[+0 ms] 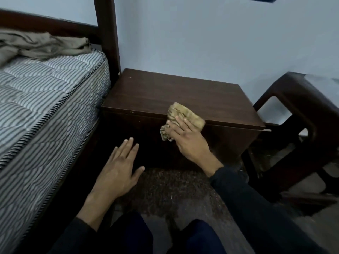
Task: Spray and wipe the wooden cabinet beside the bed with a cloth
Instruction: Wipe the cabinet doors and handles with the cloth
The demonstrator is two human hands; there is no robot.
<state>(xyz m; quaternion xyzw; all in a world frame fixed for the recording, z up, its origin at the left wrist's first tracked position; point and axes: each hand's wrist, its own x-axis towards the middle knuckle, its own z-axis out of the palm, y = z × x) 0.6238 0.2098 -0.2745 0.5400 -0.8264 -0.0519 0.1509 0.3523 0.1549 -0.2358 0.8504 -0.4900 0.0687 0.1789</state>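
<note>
The dark wooden cabinet (165, 92) stands low against the pale blue wall, right next to the bed. My right hand (189, 138) presses a crumpled tan cloth (185, 116) flat against the cabinet's front top edge, near the middle. The cloth hangs partly over the top and partly down the front face. My left hand (119, 169) hovers with fingers spread in front of the cabinet's lower left face, holding nothing. No spray bottle is in view.
A bed with a striped mattress (45, 107) and a dark bedpost (106, 33) fills the left. A rumpled grey-brown sheet (42, 44) lies on it. A dark plastic chair (300, 125) stands close on the cabinet's right. A brown rug (174, 191) covers the floor by my knees.
</note>
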